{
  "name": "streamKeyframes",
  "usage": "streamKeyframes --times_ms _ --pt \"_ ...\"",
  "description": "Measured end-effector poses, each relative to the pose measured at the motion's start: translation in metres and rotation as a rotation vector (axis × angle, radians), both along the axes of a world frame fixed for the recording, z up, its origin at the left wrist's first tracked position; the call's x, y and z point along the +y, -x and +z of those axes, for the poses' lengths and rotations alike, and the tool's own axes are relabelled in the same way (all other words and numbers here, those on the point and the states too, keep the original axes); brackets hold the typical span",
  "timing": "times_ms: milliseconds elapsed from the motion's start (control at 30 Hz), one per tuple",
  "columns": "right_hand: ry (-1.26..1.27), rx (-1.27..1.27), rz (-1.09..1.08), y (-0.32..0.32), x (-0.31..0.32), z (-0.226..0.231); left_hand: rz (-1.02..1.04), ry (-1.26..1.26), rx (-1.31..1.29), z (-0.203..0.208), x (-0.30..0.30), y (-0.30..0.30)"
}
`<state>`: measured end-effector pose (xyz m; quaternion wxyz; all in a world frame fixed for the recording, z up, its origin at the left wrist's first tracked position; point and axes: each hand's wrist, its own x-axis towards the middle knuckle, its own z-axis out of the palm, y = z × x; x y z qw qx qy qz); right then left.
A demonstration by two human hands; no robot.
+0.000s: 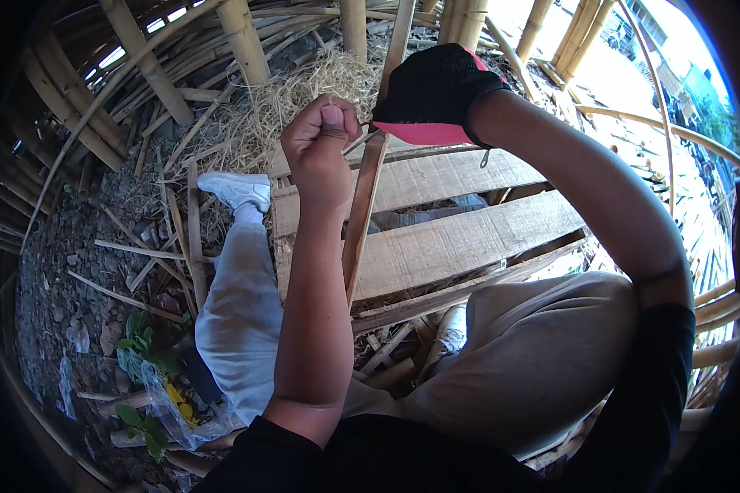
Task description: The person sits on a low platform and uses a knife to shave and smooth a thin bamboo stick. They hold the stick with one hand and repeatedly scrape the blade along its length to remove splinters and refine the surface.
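My left hand is bare and raised, its fingers curled into a pinch with the thumb on top. What sits between those fingers is hidden, though a thin dark piece shows in the small gap between my two hands. On my right hand is a black and pink-red work glove, closed around a long split bamboo strip. The strip slants from beyond the glove down toward my lap, crossing a low wooden slatted platform. The right fingertips are turned away from view.
Dry straw-like shavings lie beyond my left hand, near upright bamboo poles. My white shoe rests left of the platform, among loose strips. A clear plastic bag and green leaves lie at lower left.
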<state>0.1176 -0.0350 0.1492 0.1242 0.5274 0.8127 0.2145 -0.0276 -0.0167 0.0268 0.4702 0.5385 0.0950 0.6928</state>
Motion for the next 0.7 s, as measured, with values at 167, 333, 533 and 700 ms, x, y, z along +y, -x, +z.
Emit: streamKeyframes --times_ms 167,333,533,700 --pt "-0.357 0.032 0.247 -0.004 0.008 -0.026 0.074 0.007 0.038 0.002 -0.004 -0.006" --pt "-0.462 0.223 0.301 -0.017 0.024 -0.044 0.143 0.038 0.013 0.005 -0.009 -0.014" --pt "-0.526 0.248 0.441 -0.025 0.033 -0.05 0.222 0.038 0.02 0.0 -0.014 -0.022" --pt "-0.43 0.227 0.348 -0.012 0.037 -0.044 0.292 0.024 0.006 -0.002 -0.014 -0.014"
